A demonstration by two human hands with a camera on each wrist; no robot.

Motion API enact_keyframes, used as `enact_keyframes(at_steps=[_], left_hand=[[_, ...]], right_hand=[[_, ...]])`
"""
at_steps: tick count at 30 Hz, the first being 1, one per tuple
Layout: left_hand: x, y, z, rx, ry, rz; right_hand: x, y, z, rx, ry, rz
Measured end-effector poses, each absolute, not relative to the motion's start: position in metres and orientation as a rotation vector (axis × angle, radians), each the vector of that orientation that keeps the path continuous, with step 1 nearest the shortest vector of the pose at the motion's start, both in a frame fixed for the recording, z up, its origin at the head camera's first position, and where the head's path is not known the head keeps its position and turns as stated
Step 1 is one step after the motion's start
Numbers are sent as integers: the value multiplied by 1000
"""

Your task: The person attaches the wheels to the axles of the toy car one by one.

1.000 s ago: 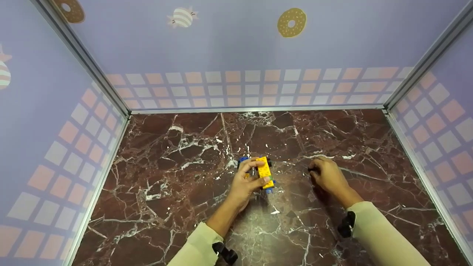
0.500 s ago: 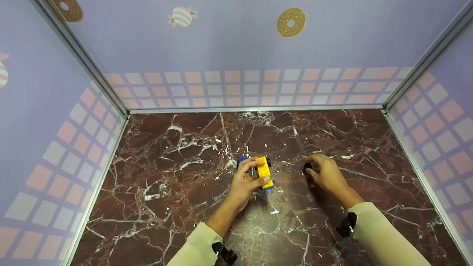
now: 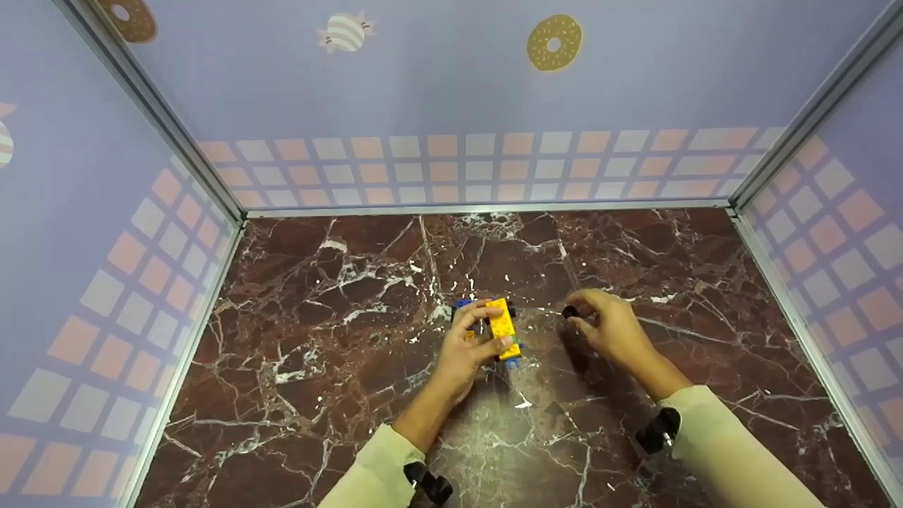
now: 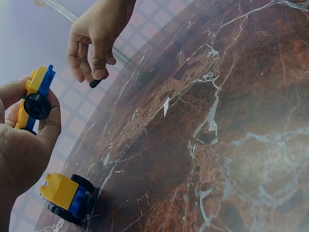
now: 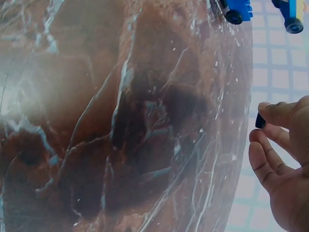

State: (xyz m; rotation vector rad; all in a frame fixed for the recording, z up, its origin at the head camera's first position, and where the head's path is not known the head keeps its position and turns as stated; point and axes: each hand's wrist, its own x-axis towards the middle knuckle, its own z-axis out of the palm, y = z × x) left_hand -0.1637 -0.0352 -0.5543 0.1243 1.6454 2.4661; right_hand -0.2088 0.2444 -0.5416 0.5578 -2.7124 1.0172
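Note:
My left hand (image 3: pixel 460 356) grips a toy block car (image 3: pixel 501 323) of yellow and blue bricks, a green piece showing by the thumb. A black wheel (image 4: pixel 36 106) sits on the held car's side in the left wrist view. Behind the left fingers, a second block car (image 4: pixel 60 189), yellow and blue with black wheels, stands on the table; the head view shows only parts of it. To the right, my right hand (image 3: pixel 615 330) pinches a small black wheel (image 3: pixel 569 311) between thumb and fingertips, raised above the table and apart from the held car.
Both cars are near the middle of the dark red marbled tabletop (image 3: pixel 338 395). Purple panels with a checked band (image 3: pixel 465 169) enclose it at the back and both sides. A black band (image 3: pixel 429 484) is strapped round each sleeve.
My right hand has moved left with the black wheel, closing some of the distance to the held car. The left hand has stayed almost still around the car.

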Motion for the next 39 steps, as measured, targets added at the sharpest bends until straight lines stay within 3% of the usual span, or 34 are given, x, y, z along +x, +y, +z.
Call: enact_keyframes(at_steps=[39], left_hand=[[-165,-36,-555,162,1656,2483]], right_hand=[[-191,218,-518,825,-2650,1439]])
